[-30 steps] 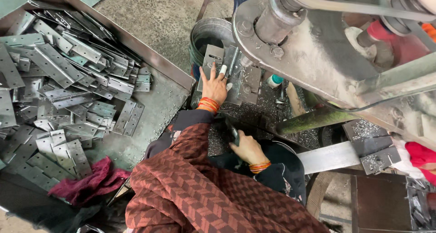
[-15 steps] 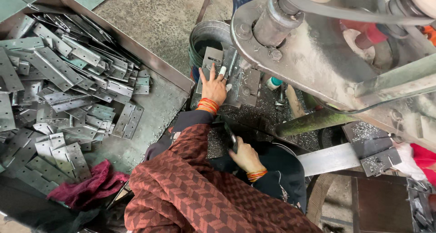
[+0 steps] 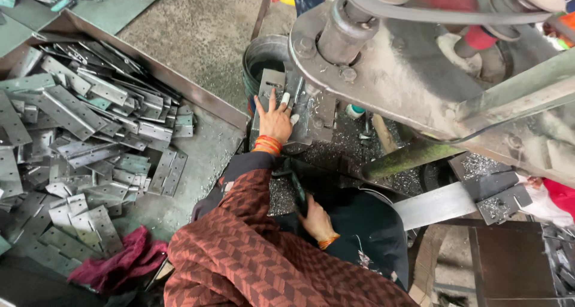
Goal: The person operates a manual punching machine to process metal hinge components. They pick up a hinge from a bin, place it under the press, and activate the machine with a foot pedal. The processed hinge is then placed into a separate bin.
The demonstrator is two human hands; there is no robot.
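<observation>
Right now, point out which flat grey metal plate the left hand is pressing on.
The flat grey metal plate on the machine bed under the left hand, apart from the plates heaped in the tray.

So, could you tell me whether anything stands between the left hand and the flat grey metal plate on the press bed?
Nothing visible does. The left hand already lies flat on the flat grey metal plate, fingers spread, under the grey press arm. The right hand sits lower, gripping a dark handle.

Left hand (image 3: 274, 120) flat on a metal plate (image 3: 271, 85) under the press (image 3: 407, 73), right hand (image 3: 315, 220) low beside a dark tool (image 3: 297, 190).
</observation>
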